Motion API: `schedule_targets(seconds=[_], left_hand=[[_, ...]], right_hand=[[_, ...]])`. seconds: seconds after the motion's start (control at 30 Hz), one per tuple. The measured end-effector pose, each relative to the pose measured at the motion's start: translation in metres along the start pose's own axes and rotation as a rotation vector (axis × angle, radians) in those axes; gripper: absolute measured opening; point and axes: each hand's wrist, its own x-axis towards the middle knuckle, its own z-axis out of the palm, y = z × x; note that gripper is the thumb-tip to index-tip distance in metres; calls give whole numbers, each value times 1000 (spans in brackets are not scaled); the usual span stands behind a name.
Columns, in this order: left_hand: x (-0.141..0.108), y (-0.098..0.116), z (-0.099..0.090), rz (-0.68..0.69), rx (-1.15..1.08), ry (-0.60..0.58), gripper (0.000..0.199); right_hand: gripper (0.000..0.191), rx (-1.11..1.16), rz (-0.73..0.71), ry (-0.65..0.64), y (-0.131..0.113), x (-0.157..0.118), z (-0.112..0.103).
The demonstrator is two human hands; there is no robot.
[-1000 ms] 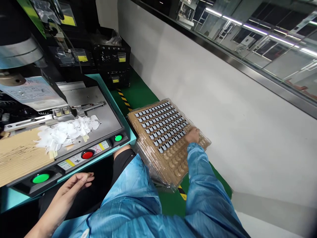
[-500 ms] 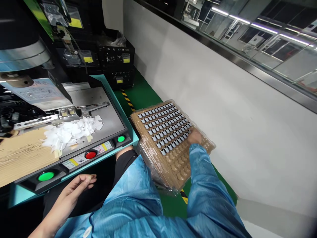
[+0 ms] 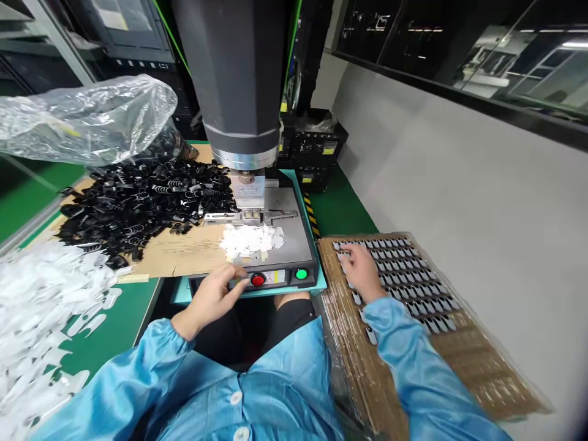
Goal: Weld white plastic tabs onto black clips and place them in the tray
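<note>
My left hand [image 3: 214, 300] hovers at the machine's front edge, beside the red button [image 3: 258, 280]. Its thumb stands apart from the bent fingers, and nothing shows between them. Over the near-left part of the clear plastic tray [image 3: 496, 361] is my right hand [image 3: 362, 272], fingers spread a little and pointing left, with no part visible in them. Rows of small grey-and-black parts [image 3: 413, 275] fill the tray's far portion; some are hidden under my right hand and sleeve. White film pieces [image 3: 250, 240] lie heaped on the machine's metal plate [image 3: 287, 248].
A press head [image 3: 245, 141] hangs above the fixture [image 3: 252, 215]. Black clips [image 3: 147, 202] are piled left on cardboard [image 3: 184, 248], below a plastic bag [image 3: 92, 119]. Loose white pieces [image 3: 37, 318] cover the green table's left side. Green buttons [image 3: 301, 274] flank the machine front.
The view has swung left. My right hand has moved from the tray's far-right side toward its left edge. My left hand has risen to the machine front, its fingers now more apart.
</note>
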Motion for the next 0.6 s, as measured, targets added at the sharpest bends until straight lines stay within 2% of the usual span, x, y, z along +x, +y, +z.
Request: schedule_targets(seconds=[0.1,0.17,0.23,0.3,0.4,0.5,0.6], left_hand=[[15,-19,-9,-5,118,94,17],[17,-33,-13,-43,157,121,18],[17,-43,-16,-65,183,139,18],[18,-47,-18,-54,211,151,19],[34,-42,-19,26,267,144,20],[67,-26,-12,143,335,87,20],[105,-11,2,237,414,-25,24]], right_hand=[[26,112,-225,-79,-65,13,50],[27,120,-292,-107,-93,20,79],[27,98,-305,-111,-109,28,101],[27,70,-281,-103,-118,37,117],[24,25,-214,-84,-123,46,129],[20,-1,-165,-50,-126,47,133],[18,-2,-138,-11,-127,45,133]])
